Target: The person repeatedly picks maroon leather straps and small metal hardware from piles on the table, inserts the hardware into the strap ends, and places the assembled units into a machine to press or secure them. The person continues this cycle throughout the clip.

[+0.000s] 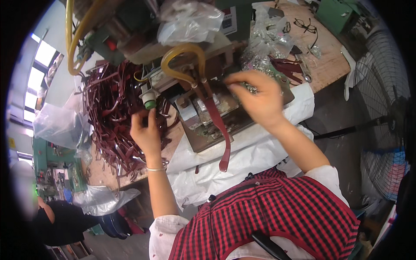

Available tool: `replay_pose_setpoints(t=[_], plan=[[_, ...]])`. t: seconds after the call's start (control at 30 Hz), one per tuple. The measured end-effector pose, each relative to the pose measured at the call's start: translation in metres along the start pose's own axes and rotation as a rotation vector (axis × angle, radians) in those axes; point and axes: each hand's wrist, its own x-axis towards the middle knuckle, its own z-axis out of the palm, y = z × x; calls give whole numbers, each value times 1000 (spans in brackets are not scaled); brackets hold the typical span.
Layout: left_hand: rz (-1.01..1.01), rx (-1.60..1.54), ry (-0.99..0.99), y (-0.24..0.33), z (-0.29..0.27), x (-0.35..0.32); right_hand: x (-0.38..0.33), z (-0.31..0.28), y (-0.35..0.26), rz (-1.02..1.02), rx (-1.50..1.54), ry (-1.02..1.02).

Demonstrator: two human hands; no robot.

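Observation:
A dark red leather strap (pixel 220 125) lies across the metal bed of a press (pixel 234 113). Its upper end sits under the press head, and its rounded tail hangs over the front edge. My left hand (pixel 146 132) is beside the pile of straps, its thumb at a green push button (pixel 150 104); thumb and forefinger are apart, with nothing visible between them. To the right of the press head, my right hand (pixel 260 97) is curled, thumb and forefinger close together. Whatever they pinch, if anything, is too small and blurred to make out.
A heap of dark red straps (pixel 115 112) covers the table's left. Looped yellow hoses (pixel 184 48) stand over the press. Small metal pieces in plastic bags (pixel 268 37), glasses (pixel 305 26) and scissors (pixel 306 71) lie at right. A fan (pixel 381 108) stands beyond; a person (pixel 60 223) is at lower left.

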Motion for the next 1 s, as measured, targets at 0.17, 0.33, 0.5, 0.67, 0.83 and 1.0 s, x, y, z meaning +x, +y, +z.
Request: replay_pose_setpoints(t=[0.17,0.33,0.5,0.67,0.83,1.0], plan=[[-249,-247,54,-11,0,-44,-3,48,-8,310,427,19],[-5,-358,138,60,0,-31,-3,45,-13,384,576,34],[455,-333,69,120,-17,-29,-1,37,-45,497,629,-21],[868,59,-178,128,9,-38,-12,15,-51,289,498,-176],[943,20,-192,120,33,-36,-17,-15,64,130,-680,-53],[938,-35,-169,111,38,-36,-41,-22,108,87,-607,87]])
